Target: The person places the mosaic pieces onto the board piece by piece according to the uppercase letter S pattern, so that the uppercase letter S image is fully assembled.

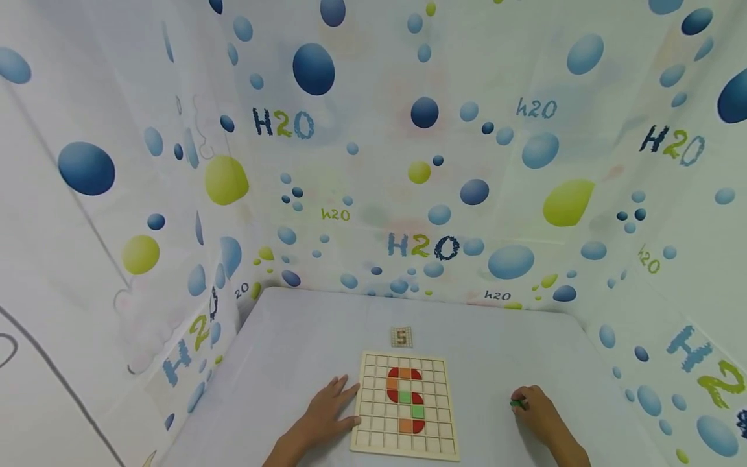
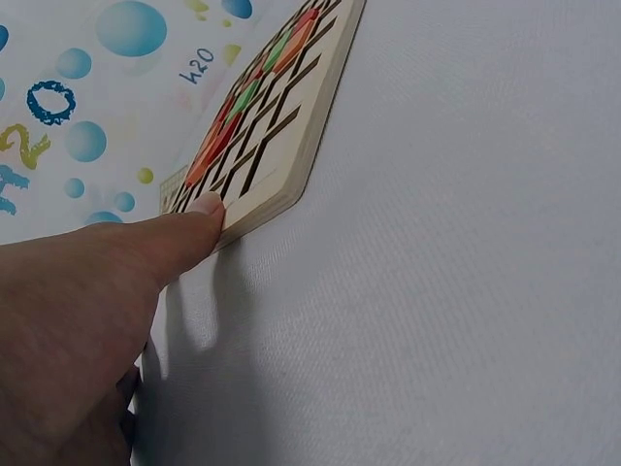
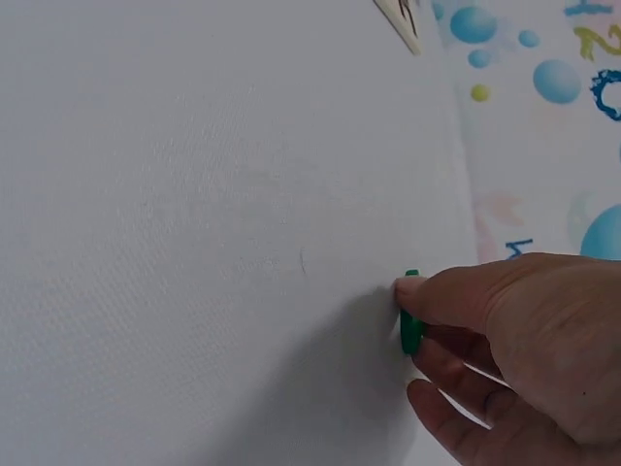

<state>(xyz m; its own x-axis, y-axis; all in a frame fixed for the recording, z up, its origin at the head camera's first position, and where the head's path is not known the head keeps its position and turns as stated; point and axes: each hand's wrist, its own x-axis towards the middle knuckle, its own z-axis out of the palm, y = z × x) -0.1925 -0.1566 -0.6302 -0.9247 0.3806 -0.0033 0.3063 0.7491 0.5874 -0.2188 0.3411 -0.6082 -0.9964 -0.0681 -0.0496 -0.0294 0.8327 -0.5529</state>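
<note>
A wooden grid board [image 1: 434,402] lies on the table, its red, orange and light green tiles [image 1: 404,397] forming an S shape. My left hand [image 1: 323,412] rests at the board's left edge with fingers extended; in the left wrist view the thumb [image 2: 194,228] touches the rim. To the right of the board, my right hand [image 1: 539,415] pinches a small green tile [image 3: 411,335] between thumb and fingers, close over the table. Behind the board lies a small pattern card [image 1: 401,336] showing a similar S on a grid.
A white-covered table [image 1: 315,324] spreads around the board. Curtains [image 1: 373,162] printed with blue and lime bubbles and H2O lettering enclose it at the back and both sides.
</note>
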